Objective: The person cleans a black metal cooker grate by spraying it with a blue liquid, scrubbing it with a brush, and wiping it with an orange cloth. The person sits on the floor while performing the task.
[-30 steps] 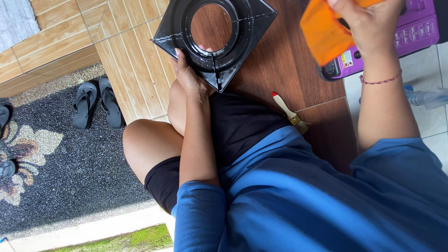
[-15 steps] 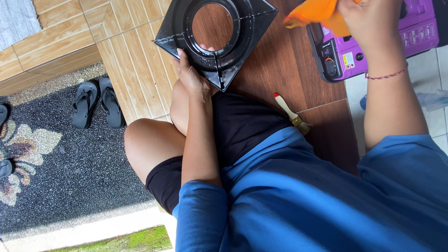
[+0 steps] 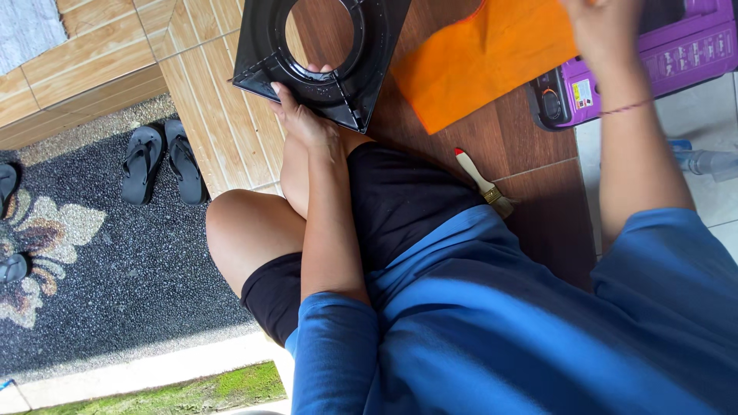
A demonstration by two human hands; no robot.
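Note:
My left hand (image 3: 306, 119) grips the near edge of a square black stove top plate (image 3: 265, 46) with a round hole in its middle, holding it tilted above my knee. My right hand (image 3: 603, 27) is raised at the top right and holds an orange cloth (image 3: 480, 61), which hangs spread out over the dark wooden floor. Behind the cloth and hand sits a purple portable gas stove (image 3: 676, 54). A small paintbrush (image 3: 480, 183) with a pale handle and red tip lies on the floor by my thigh.
I sit with bare knees, black shorts and a blue shirt. Two dark sandals (image 3: 161, 165) lie on a dark pebbled mat (image 3: 100, 261) at the left, more footwear at its edge. A clear plastic bottle (image 3: 703, 161) lies on pale tiles at right. Grass strip (image 3: 161, 396) at the bottom.
The orange cloth, bunched in my right hand before, has been shaken open and now hangs spread. The black plate has turned and shifted slightly left in my left hand.

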